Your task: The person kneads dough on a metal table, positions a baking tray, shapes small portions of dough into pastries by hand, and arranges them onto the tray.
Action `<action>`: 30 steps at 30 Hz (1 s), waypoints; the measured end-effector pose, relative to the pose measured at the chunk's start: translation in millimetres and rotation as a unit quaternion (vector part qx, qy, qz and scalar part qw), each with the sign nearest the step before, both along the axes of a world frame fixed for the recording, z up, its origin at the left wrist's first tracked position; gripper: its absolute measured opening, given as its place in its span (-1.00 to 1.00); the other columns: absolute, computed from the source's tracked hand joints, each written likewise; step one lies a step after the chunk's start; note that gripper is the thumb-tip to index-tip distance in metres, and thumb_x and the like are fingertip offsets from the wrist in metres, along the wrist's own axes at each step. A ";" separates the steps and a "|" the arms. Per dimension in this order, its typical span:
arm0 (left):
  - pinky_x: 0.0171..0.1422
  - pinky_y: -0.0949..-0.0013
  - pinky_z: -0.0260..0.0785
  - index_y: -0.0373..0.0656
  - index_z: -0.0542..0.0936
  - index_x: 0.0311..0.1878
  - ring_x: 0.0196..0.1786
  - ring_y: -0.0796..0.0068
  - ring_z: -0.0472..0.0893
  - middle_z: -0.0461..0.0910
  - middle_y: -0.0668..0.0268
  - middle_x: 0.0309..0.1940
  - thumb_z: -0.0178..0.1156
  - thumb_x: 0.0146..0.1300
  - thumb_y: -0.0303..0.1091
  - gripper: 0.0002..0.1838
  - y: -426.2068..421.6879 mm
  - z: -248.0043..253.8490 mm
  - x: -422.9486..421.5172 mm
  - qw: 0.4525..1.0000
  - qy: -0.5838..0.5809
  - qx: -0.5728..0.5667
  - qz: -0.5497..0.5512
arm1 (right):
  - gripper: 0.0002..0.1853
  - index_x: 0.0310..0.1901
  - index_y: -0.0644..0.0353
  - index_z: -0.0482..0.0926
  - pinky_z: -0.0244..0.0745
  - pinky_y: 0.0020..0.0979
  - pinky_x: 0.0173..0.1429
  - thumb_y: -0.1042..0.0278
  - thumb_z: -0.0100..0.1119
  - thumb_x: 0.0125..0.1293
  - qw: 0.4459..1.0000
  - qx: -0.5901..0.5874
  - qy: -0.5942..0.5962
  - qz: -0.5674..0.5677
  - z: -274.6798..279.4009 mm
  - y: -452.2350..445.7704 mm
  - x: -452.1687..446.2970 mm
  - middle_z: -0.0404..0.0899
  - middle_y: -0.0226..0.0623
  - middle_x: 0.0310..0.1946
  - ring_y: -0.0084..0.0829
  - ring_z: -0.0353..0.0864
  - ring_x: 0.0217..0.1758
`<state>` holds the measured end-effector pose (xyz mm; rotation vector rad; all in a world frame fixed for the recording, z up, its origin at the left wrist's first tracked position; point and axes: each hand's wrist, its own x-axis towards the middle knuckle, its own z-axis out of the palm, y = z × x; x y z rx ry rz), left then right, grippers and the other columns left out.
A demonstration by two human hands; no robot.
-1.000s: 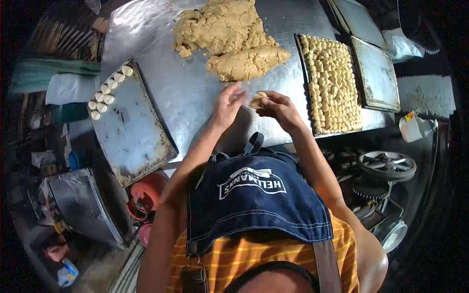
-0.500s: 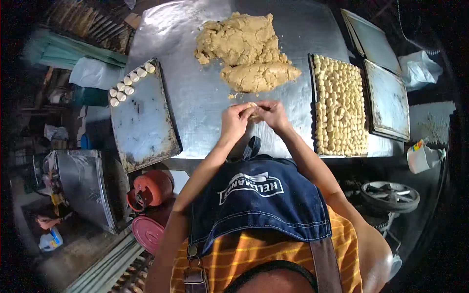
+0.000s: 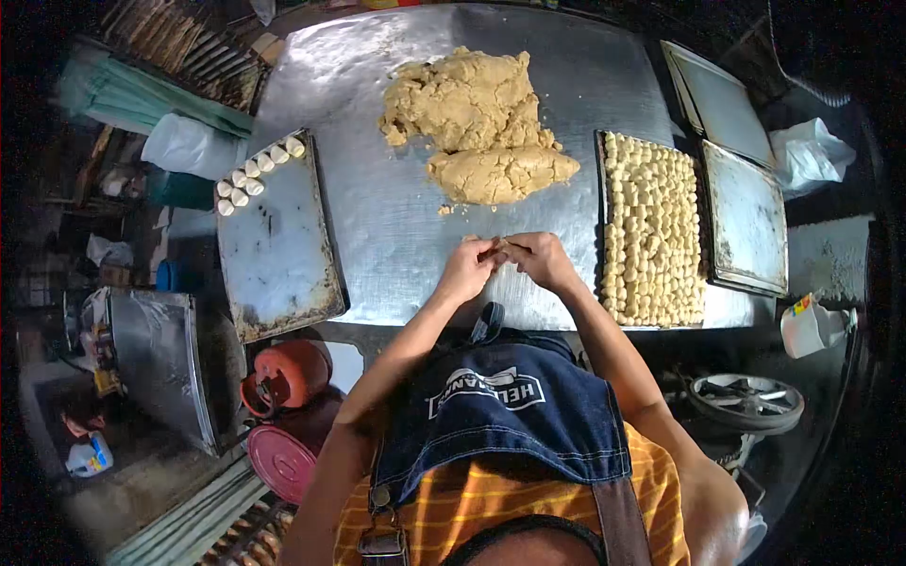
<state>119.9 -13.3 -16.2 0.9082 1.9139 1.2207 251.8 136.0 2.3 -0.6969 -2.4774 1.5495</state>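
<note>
My left hand (image 3: 468, 267) and my right hand (image 3: 540, 261) meet over the near edge of the metal table (image 3: 377, 226), fingers pinched together around a small piece of dough (image 3: 500, 247) that they mostly hide. Just beyond them lies a smooth, cracked log of dough (image 3: 502, 175), touching a large crumbly dough mass (image 3: 467, 99). On the left, a worn tray (image 3: 278, 255) bears several pale shaped pieces (image 3: 253, 170) along its far end. A tray on the right is filled with rows of small dough pieces (image 3: 651, 231).
Further right are more flat trays (image 3: 746, 222) and a clear plastic bag (image 3: 812, 156). Below the table at left stand a red gas cylinder (image 3: 294, 371) and a round pink lid (image 3: 281, 462). A wheel (image 3: 746, 404) and a white jug (image 3: 813, 327) are at lower right.
The view has shifted, so the table sits lower in frame. My hands were apart a second ago, the right one holding dough; now both are together on it.
</note>
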 end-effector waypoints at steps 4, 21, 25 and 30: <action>-0.20 0.41 0.47 -0.30 0.76 -0.14 -0.34 0.39 0.59 0.69 0.28 -0.28 0.30 0.20 -0.62 -0.83 -0.6 6.4 -8.2 0.997 0.071 0.007 -0.030 | -0.79 -0.15 0.22 0.79 0.50 -0.28 -0.35 0.30 0.32 0.31 0.997 0.072 -0.004 -0.013 -7.7 -1.0 -8.2 0.72 -0.20 -0.50 -0.27 0.60 -0.53; -0.25 0.44 0.45 -0.31 0.78 -0.16 -0.39 0.54 0.57 0.75 0.30 -0.30 0.31 0.31 -0.57 -0.89 7.0 -5.9 -23.1 0.969 -0.233 0.053 -0.066 | -0.78 -0.23 0.21 0.77 0.56 -0.24 -0.29 0.23 0.38 0.23 0.977 0.140 0.047 -0.154 32.3 -26.9 -14.0 0.75 -0.18 -0.43 -0.10 0.65 -0.44; -0.19 0.46 0.47 -0.34 0.76 -0.18 -0.28 0.51 0.62 0.76 0.23 -0.20 0.35 0.31 -0.50 -0.89 10.2 7.9 -16.8 0.971 0.121 0.052 -0.201 | -0.74 -0.22 0.22 0.77 0.56 -0.21 -0.30 0.18 0.38 0.22 0.987 0.155 -0.051 0.003 6.8 7.7 21.4 0.75 -0.13 -0.40 -0.09 0.66 -0.43; -0.12 0.43 0.50 -0.35 0.75 -0.18 -0.17 0.46 0.66 0.75 0.17 -0.11 0.39 0.30 -0.41 -0.83 30.6 29.7 25.6 0.965 0.202 0.065 -0.156 | -0.68 -0.22 0.24 0.76 0.57 -0.12 -0.28 0.11 0.34 0.22 0.992 0.021 -0.123 0.024 -31.8 8.2 27.8 0.75 -0.04 -0.35 -0.02 0.67 -0.40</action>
